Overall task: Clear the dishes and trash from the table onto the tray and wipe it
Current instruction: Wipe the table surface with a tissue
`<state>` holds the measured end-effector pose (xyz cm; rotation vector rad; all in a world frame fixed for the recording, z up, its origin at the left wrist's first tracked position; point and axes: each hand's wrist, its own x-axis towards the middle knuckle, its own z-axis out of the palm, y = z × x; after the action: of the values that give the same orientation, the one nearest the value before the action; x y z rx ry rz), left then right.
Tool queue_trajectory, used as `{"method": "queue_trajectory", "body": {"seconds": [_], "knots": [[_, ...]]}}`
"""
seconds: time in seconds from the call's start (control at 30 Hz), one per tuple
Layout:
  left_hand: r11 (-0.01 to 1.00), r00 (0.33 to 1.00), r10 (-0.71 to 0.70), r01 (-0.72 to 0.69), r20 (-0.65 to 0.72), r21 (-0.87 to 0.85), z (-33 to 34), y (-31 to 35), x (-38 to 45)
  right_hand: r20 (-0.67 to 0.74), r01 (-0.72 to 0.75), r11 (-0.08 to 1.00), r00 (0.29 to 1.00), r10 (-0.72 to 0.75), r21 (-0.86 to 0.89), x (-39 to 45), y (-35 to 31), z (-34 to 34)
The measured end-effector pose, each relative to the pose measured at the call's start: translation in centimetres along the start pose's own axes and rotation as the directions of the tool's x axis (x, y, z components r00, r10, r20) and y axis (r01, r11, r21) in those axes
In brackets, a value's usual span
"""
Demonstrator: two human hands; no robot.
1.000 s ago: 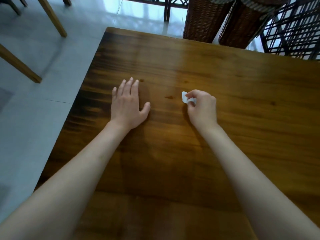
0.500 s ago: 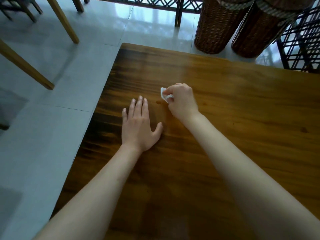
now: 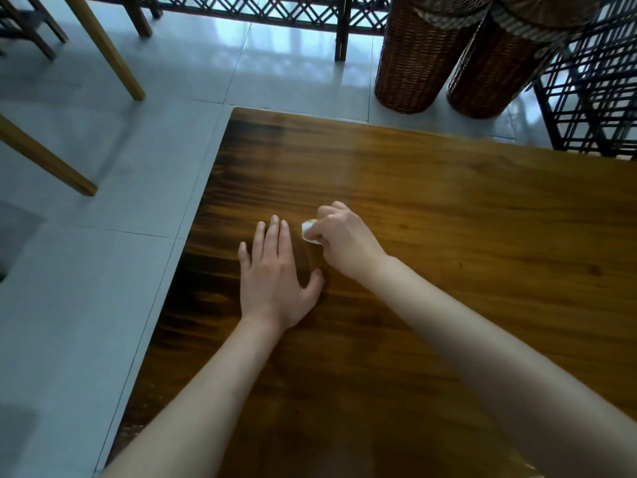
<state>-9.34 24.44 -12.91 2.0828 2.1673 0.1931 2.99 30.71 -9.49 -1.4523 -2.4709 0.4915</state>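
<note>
My left hand (image 3: 275,274) lies flat on the dark wooden table (image 3: 448,208), fingers straight and together, near the table's left edge. Just to its right, my right hand (image 3: 344,236) is curled round a small folded white tissue (image 3: 307,232) and presses it against the tabletop. Only a corner of the tissue shows past the fingers. No dishes or tray are in view.
The table's left edge (image 3: 193,236) drops to a grey tiled floor. Two tall wicker baskets (image 3: 424,53) stand beyond the far edge, with a black lattice rack (image 3: 593,98) at the right. Wooden chair legs (image 3: 103,46) stand at the far left.
My right hand has carried the tissue leftward across the table, from well right of my left hand to right beside its fingertips. The view has tilted up. The left hand stays flat.
</note>
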Motion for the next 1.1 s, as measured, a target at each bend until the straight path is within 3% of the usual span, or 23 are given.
{"method": "queue_trajectory", "body": {"seconds": [0.13,0.23,0.37,0.5,0.7,1.1], "knots": [[0.999,1.000,0.001,-0.002,0.011,0.034,-0.1,0.2,-0.1,0.017,-0.102,0.992,0.995,0.101,0.076,-2.1,2.2,-2.2],[0.999,1.000,0.003,-0.003,-0.001,0.033,-0.1,0.1,0.0,-0.157,-0.272,0.948,0.942,0.298,0.165,-2.1,5.0,-4.3],[0.999,1.000,0.007,-0.007,0.000,0.036,0.0,0.1,0.0,-0.267,-0.396,0.910,0.870,0.415,0.126,-1.2,7.4,-5.1],[1.000,1.000,0.006,-0.006,-0.009,0.021,0.1,0.1,0.1,-0.286,-0.495,0.866,0.822,0.493,0.072,-1.0,9.5,-4.8],[1.000,1.000,0.005,-0.005,-0.014,0.026,0.1,0.0,0.0,-0.307,-0.518,0.853,0.805,0.508,0.055,-1.2,9.2,-3.8],[0.999,1.000,-0.002,0.003,-0.012,0.044,0.1,0.1,0.0,-0.174,-0.246,0.969,0.954,0.245,0.017,-7.0,2.5,-0.8]]}}
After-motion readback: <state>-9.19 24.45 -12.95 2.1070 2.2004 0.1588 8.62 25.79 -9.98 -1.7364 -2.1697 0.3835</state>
